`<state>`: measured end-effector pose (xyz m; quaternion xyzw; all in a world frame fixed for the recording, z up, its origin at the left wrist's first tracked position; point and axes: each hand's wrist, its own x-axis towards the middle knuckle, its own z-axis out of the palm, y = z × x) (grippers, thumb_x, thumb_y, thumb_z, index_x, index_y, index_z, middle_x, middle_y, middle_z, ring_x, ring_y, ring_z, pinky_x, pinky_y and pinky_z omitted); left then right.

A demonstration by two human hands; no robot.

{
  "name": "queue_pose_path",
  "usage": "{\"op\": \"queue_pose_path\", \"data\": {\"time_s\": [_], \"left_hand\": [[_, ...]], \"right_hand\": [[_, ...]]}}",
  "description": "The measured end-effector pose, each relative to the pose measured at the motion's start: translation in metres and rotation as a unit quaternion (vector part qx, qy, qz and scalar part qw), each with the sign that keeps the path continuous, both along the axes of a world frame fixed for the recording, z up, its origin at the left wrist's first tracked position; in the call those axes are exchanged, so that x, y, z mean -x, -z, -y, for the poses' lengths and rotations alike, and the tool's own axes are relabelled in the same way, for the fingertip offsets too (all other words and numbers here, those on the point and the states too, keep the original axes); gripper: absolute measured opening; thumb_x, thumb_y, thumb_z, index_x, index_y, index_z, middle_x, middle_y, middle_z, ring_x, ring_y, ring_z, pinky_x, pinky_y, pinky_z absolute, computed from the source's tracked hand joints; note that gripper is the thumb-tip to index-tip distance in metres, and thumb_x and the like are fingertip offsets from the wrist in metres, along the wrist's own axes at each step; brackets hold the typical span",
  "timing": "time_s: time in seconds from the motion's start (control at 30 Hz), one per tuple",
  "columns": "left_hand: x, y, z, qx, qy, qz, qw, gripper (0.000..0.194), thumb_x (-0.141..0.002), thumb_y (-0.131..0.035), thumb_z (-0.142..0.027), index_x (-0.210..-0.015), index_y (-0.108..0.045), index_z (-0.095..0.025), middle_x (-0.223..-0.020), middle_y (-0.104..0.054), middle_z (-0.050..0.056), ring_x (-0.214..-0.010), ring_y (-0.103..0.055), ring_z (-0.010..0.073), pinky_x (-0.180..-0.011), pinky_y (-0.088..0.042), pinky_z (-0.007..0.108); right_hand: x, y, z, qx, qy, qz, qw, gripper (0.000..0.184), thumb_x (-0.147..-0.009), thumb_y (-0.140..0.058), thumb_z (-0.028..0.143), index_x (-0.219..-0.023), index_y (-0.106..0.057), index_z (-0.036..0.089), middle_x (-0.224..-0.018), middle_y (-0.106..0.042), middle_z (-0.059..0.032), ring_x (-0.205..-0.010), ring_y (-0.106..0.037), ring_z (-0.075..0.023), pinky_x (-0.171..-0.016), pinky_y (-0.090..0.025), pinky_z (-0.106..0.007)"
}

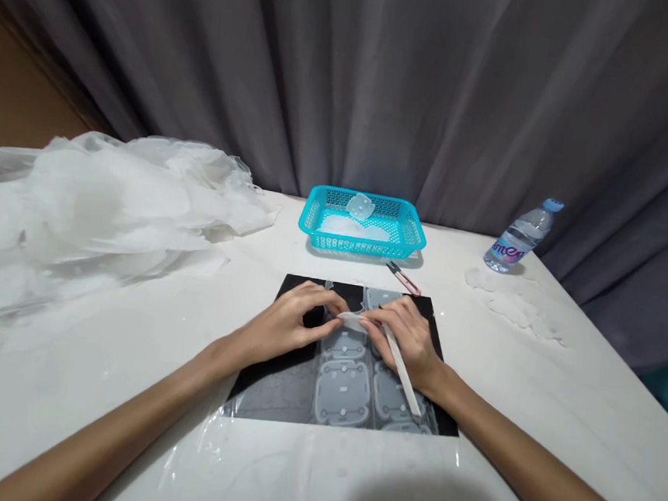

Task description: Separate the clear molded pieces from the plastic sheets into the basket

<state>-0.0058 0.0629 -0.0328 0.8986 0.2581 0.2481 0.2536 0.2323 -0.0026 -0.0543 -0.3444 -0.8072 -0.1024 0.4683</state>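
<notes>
On my feed, the left hand (296,316) and right hand (408,336) meet over the black mat (283,394), both sets of fingertips pinched on a small translucent white piece (352,321). The right hand also holds a pale strip (402,372) angled toward five o'clock; I can't tell whether it's a stick. At twelve, the turquoise basket (361,245) carries one translucent rounded piece (360,206) and white scraps (348,226). I'd judge the work partway: the pinched piece seems unfinished, and grey rounded panels (343,392) lie on the mat. Thread snips (406,280) rest at one o'clock.
</notes>
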Motion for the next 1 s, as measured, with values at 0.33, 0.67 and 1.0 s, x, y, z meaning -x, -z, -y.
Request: {"op": "queue_pose_path", "data": {"time_s": [0.33,0.67,1.0], "left_hand": [[0.0048,0.0057,-0.0093,0.009,0.002,-0.028,1.000,0.018,-0.104,-0.062,-0.039,-0.105,-0.070,-0.024,-0.103,-0.075,0.002,-0.102,-0.065,0.0220,-0.096,-0.046,0.036],[0.0048,0.0025,-0.0102,0.048,0.012,-0.002,0.999,0.021,-0.104,-0.062,-0.042,-0.098,-0.069,-0.023,-0.103,-0.075,0.001,-0.102,-0.066,0.0209,-0.098,-0.044,0.035],[0.0003,0.0035,-0.0067,0.084,0.002,0.010,0.996,0.026,-0.101,-0.064,-0.045,-0.095,-0.069,-0.021,-0.099,-0.075,0.003,-0.098,-0.068,0.0211,-0.093,-0.049,0.034]], "right_hand": [[0.0000,0.0014,-0.0002,0.014,-0.001,-0.007,1.000,0.010,-0.098,-0.065,0.011,-0.105,-0.064,0.018,-0.084,-0.071,-0.0065,-0.078,-0.063,-0.0212,-0.069,-0.052,-0.033],[-0.0003,0.0021,0.0001,0.017,0.004,-0.007,1.000,0.011,-0.098,-0.064,0.010,-0.107,-0.066,0.018,-0.086,-0.074,-0.0061,-0.079,-0.064,-0.0198,-0.069,-0.052,-0.031],[0.0010,0.0001,0.0000,0.011,0.013,-0.005,1.000,0.008,-0.098,-0.064,0.011,-0.103,-0.066,0.017,-0.084,-0.073,-0.0065,-0.078,-0.064,-0.0202,-0.069,-0.053,-0.032]]}}
